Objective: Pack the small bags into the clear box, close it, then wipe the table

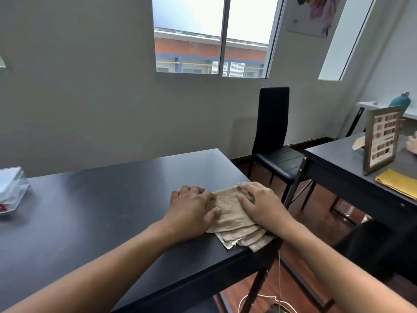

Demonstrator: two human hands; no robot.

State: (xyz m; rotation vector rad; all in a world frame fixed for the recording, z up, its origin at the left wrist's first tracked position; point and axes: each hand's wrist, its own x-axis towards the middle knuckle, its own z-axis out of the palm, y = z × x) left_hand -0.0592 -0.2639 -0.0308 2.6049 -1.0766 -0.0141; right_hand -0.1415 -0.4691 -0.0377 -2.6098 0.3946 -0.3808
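Note:
A folded beige cloth [232,216] lies on the black table [108,206] near its right edge, one corner hanging over the front right corner. My left hand [191,208] presses flat on the cloth's left side, fingers spread. My right hand [261,204] lies flat on its right side, fingertips at the cloth's far edge. The clear box [11,190] stands at the table's far left, lid on, with white bags showing through its walls; it is partly cut off by the frame.
A black chair [274,141] stands beyond the table's right edge. To the right, a second dark table [338,163] holds a picture frame [381,138] and a yellow cloth [398,182]. The wall and a window are behind.

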